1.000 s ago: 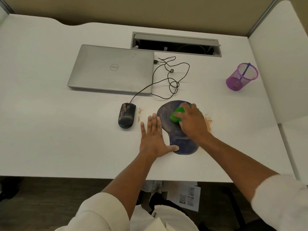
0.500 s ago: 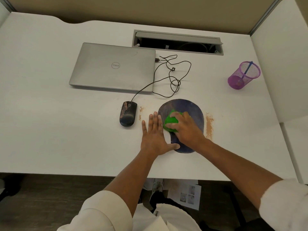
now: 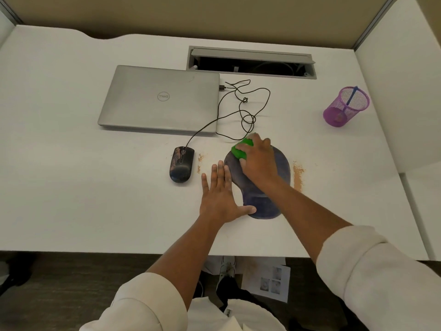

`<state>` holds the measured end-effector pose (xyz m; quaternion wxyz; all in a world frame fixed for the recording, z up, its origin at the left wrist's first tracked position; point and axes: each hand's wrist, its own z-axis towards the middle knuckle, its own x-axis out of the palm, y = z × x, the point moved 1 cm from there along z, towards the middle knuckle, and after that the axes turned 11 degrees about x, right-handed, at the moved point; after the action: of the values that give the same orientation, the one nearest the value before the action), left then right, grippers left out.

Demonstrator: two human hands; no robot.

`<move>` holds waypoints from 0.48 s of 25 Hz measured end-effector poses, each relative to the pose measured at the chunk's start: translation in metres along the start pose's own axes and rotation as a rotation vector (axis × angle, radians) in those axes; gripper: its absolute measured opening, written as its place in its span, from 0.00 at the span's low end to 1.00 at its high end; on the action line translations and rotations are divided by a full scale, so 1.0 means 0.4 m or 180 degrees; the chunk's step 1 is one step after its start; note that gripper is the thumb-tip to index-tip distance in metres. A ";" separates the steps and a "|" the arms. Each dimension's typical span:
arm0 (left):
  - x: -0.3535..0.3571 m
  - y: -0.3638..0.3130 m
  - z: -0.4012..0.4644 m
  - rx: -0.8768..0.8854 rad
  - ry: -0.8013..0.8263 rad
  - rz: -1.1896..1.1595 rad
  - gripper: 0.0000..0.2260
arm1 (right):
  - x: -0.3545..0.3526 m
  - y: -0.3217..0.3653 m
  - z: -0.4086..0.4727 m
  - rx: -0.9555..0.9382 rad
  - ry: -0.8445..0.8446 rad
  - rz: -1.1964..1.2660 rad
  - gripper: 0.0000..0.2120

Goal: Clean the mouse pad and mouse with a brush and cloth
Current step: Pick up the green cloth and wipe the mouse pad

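So, right hand [image 3: 259, 161]: fingers curled round green brush [image 3: 242, 150] on dark, rounded mouse pad [image 3: 281, 168]
Left hand [image 3: 220, 195]: fingers spread flat on counter [image 3: 71, 187]
Purple mesh cup [image 3: 344, 107]: blue stick inside

The right hand [image 3: 259, 161] covers most of the green brush [image 3: 241, 150] and the mouse pad's [image 3: 281, 168] middle (bristles unseen). The far cable slot's [image 3: 250, 65] contents are too dark to tell.

Office cubicle: desk [image 3: 71, 187], laptop [image 3: 162, 99], partitions [image 3: 401, 103].

White desk [image 3: 71, 187] with open cable hatch [image 3: 250, 63], beige partition wall [image 3: 214, 15] behind, dark wood floor [image 3: 71, 283] below
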<state>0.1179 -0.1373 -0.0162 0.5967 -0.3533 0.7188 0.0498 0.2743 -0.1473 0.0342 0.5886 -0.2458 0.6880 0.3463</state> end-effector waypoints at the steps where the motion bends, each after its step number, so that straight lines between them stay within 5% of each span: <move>1: 0.001 0.000 -0.001 0.0001 -0.0004 -0.0007 0.64 | 0.010 0.000 -0.024 -0.0028 -0.0010 -0.0033 0.16; 5: 0.003 0.002 -0.003 0.0060 -0.0071 0.0015 0.62 | 0.027 -0.061 -0.140 -0.0541 0.0113 -0.0063 0.17; 12: 0.028 0.018 -0.018 0.0286 -0.0597 0.0190 0.59 | 0.034 -0.080 -0.151 -0.0507 0.0061 -0.0165 0.20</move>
<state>0.1075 -0.1406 -0.0264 0.6748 -0.2984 0.6715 0.0682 0.2569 -0.2130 0.0190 0.5693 -0.3128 0.6572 0.3822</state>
